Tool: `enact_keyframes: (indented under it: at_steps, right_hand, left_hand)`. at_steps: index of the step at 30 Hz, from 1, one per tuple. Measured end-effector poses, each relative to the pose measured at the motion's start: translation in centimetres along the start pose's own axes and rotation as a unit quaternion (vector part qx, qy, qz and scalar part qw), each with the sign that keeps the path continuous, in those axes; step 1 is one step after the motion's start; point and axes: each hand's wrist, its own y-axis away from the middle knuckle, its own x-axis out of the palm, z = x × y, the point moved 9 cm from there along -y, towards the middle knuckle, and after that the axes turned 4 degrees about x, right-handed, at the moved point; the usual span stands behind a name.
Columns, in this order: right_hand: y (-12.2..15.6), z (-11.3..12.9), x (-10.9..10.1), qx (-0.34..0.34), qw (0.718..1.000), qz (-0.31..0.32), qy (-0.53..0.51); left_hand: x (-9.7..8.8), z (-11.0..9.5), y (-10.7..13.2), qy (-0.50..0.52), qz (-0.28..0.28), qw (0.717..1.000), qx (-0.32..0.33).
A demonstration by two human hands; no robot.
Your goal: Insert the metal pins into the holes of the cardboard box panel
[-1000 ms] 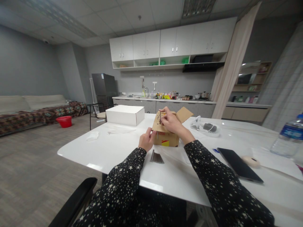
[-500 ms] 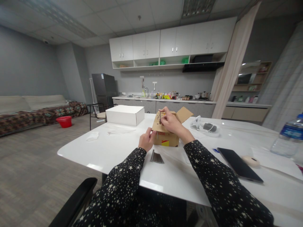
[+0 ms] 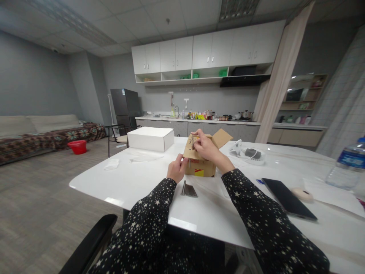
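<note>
A small cardboard box [image 3: 207,170] with a yellow and red label stands on the white table [image 3: 154,179]. Its top flap [image 3: 188,153] reaches toward me and has several small dark holes or heads in it. At the flap's near left corner, my left hand [image 3: 177,169] pinches the edge between thumb and fingers. My right hand [image 3: 205,146] is closed over the flap, gripping a thin metal rod [image 3: 193,140] that stands upright against the cardboard; its lower end is hard to make out. In front of the box, several metal rods [image 3: 189,189] lie side by side.
A white box [image 3: 151,139] sits at the back left, near crumpled tissue [image 3: 111,164]. To the right are a white cabled item [image 3: 252,155], a dark phone or tablet [image 3: 288,198], a beige rounded object [image 3: 302,194] and a water bottle [image 3: 346,165]. A raised box flap [image 3: 222,138] leans right.
</note>
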Motion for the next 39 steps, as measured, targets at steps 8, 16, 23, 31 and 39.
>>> enact_keyframes:
  at_steps: [8,16,23,31,39]
  right_hand:
    - [0.2,0.2,0.2,0.007,0.999,0.004,0.047]
    - [0.1,0.1,0.1,-0.004,0.998,-0.007,0.058]
    - [0.1,0.4,0.0,0.016,0.994,0.007,0.105]
    - [0.3,0.9,0.3,0.028,0.98,0.05,0.191]
    - [0.5,0.7,1.0,0.037,0.961,0.104,0.252]
  left_hand:
    - [-0.1,-0.1,-0.1,0.006,-0.002,1.0,-0.002]
    - [0.0,0.0,-0.1,-0.001,-0.004,1.0,0.002]
    - [0.1,0.1,-0.1,0.004,-0.006,1.0,0.003]
    - [0.0,-0.1,0.0,0.017,-0.01,1.0,0.006]
    - [0.1,-0.1,-0.2,0.027,-0.011,0.999,0.013]
